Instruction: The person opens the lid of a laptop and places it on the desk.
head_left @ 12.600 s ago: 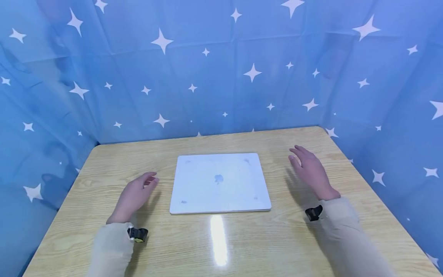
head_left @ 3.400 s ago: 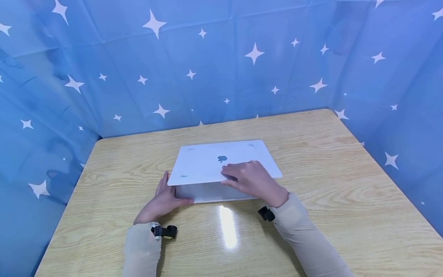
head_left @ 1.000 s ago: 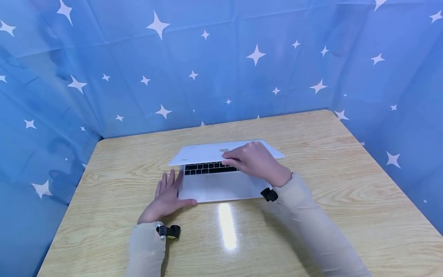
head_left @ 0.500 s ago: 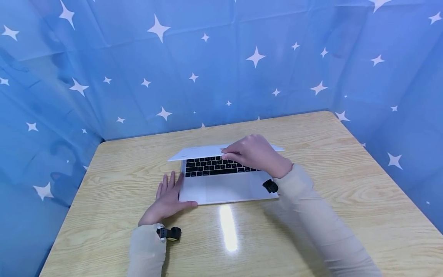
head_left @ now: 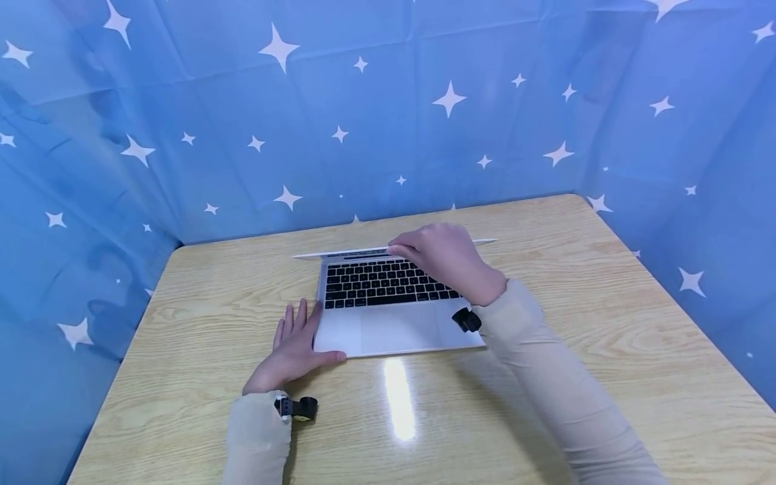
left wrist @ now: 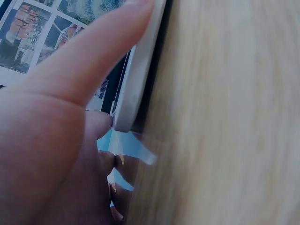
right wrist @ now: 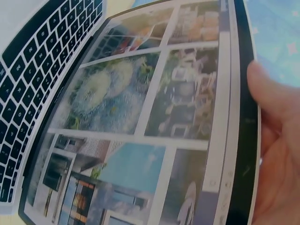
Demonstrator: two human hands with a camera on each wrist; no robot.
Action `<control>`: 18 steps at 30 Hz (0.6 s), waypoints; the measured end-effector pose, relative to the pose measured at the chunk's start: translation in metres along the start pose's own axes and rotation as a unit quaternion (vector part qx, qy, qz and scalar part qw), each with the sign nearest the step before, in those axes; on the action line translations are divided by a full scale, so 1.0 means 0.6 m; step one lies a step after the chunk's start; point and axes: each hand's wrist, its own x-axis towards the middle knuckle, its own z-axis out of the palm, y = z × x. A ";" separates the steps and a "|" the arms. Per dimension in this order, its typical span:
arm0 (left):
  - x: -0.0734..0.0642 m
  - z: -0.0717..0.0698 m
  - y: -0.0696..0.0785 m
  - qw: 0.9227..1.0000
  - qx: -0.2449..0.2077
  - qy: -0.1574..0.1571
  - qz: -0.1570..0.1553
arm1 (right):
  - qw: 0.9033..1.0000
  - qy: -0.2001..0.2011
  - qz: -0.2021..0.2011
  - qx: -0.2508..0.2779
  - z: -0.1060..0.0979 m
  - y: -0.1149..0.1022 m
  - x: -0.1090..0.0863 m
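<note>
A silver laptop (head_left: 400, 327) lies on the wooden table, its keyboard (head_left: 376, 283) facing up and its lid (head_left: 308, 256) raised, seen nearly edge-on from the head. My right hand (head_left: 451, 259) pinches the lid's top edge near the middle, thumb on the screen side. In the right wrist view the screen (right wrist: 112, 93) is lit with several pictures in a grid. My left hand (head_left: 291, 353) rests at the front left corner of the base, fingers spread along the left side and thumb on the front edge. The left wrist view shows that thumb (left wrist: 84, 61) against the laptop's edge.
The wooden table (head_left: 200, 323) extends around the laptop on all sides. A blue curtain with white stars (head_left: 364, 135) hangs behind it and along both sides. A bright light reflection (head_left: 399, 397) lies on the tabletop in front of the laptop.
My right hand has swung the lid farther up and back, from closed at first to roughly upright, exposing the whole keyboard. My left hand has stayed at the corner over the last second.
</note>
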 end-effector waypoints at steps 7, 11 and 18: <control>0.001 0.003 0.001 1.000 0.005 -0.001 0.007 | 0.999 0.029 0.023 -0.006 -0.001 0.011 0.017; -0.001 0.000 0.003 1.000 0.001 -0.007 -0.001 | 0.999 0.011 0.033 0.009 -0.005 0.014 0.024; -0.002 -0.004 0.004 1.000 -0.004 -0.014 -0.001 | 0.997 -0.033 0.062 0.010 -0.010 0.015 0.034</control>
